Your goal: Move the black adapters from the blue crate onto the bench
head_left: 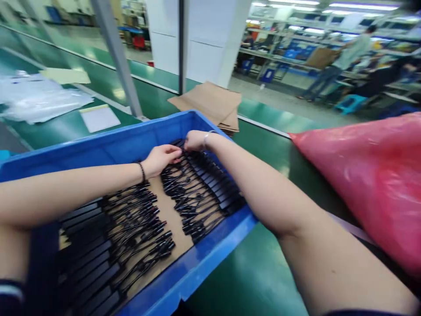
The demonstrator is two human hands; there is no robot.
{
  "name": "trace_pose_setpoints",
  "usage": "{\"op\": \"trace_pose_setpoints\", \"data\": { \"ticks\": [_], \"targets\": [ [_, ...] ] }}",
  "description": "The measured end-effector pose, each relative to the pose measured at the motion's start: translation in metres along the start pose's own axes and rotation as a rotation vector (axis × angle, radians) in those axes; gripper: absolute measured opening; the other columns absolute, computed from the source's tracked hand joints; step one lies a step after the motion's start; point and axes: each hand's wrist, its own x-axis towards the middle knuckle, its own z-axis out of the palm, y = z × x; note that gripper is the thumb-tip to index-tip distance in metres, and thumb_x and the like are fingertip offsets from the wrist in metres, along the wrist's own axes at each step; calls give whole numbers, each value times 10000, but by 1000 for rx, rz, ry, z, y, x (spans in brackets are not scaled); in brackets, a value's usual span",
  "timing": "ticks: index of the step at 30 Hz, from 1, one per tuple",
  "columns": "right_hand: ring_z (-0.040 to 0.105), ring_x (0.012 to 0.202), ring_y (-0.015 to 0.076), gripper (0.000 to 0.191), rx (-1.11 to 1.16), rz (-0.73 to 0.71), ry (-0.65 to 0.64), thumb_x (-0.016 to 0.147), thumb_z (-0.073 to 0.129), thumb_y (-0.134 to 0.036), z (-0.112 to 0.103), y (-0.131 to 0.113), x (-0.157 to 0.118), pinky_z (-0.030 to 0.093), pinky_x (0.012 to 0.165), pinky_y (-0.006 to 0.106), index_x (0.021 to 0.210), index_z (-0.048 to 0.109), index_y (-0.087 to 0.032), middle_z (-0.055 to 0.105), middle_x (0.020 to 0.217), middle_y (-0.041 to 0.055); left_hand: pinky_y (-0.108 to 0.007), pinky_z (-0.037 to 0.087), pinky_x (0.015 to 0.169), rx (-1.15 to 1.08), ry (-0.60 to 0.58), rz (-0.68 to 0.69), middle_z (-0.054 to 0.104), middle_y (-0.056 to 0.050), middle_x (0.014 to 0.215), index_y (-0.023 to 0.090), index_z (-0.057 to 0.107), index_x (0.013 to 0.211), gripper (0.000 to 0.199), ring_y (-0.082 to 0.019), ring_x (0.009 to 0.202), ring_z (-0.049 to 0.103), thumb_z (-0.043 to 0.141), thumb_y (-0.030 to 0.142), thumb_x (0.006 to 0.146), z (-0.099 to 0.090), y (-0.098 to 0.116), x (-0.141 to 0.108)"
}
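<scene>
Inside a blue plastic bin [210,263] lie two rows of flat black rectangular units with short cables ending in plugs. The left row of black units [95,263] points its cables right, towards the middle. The right row of black units [210,182] points its cables left. My left hand [162,159] is closed in a pinch on thin black cable at the far end of the right row. Close beside it, my right hand [195,141] has its fingers curled at the same far corner; what they hold is hidden.
Brown cardboard sheets [210,103] are stacked behind the bin on the green bench [259,272]. Clear plastic bags [39,98] and a white pad [99,118] lie at left. A large red plastic bag [371,175] bulges at right. Metal posts [120,57] rise behind; a person [345,61] stands farther off.
</scene>
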Motion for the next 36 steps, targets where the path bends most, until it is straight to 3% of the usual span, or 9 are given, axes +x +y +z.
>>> {"op": "trace_pose_setpoints", "data": {
  "ticks": [6,8,11,14,16,19,22,28,36],
  "targets": [
    [598,804,169,248,-152,-50,-11,765,495,-149,4,9,16,431,707,228,941,655,-79,655,878,109,-274,499,725,15,10,-19,570,-15,720,101,518,802,101,-78,629,585,582,150,742,2,6,2],
    [600,808,165,257,-178,-43,-8,769,483,-155,4,12,16,432,713,221,946,655,-85,657,885,109,-280,498,709,108,-48,-70,567,-20,733,109,495,813,87,-87,633,585,548,129,748,1,16,1],
    [601,823,178,264,-205,-23,21,769,473,-163,4,13,19,440,700,226,941,655,-79,651,917,124,-284,476,704,528,-199,-7,585,-38,792,120,523,860,154,-123,696,576,538,143,709,-7,34,4],
    [601,839,194,266,-222,-15,47,758,483,-165,6,14,22,446,691,237,943,653,-78,644,952,135,-310,408,808,1117,-335,348,581,-61,921,142,611,842,200,-181,861,532,553,178,654,-16,48,3],
    [600,851,196,265,-234,-23,50,756,485,-168,7,16,23,447,703,239,939,655,-82,643,961,135,-313,358,857,1392,-439,495,581,-65,932,156,648,772,163,-200,919,496,557,207,647,-17,52,-1],
    [598,870,200,263,-244,-39,52,749,490,-174,9,18,26,449,719,242,927,662,-83,643,961,137,-283,360,817,1609,-643,446,596,-60,781,160,655,698,165,-188,850,503,574,294,646,-10,49,-14],
    [596,881,208,260,-251,-50,58,744,493,-173,11,20,28,452,728,255,919,665,-86,643,959,135,-275,393,729,1680,-684,369,593,-86,773,134,654,731,250,-197,792,522,569,348,634,-1,40,-27],
    [584,896,208,248,-242,-37,49,760,497,-162,9,17,24,444,754,271,927,659,-75,637,950,131,-281,413,633,1655,-558,288,581,-145,908,83,630,880,315,-204,730,557,495,255,654,4,31,-36],
    [570,918,203,249,-203,-62,92,767,507,-186,-1,23,20,424,788,271,935,660,-82,636,943,112,-232,378,677,1481,-633,90,636,-31,766,156,636,915,293,-142,667,529,502,175,656,-9,61,-11]
  ]
}}
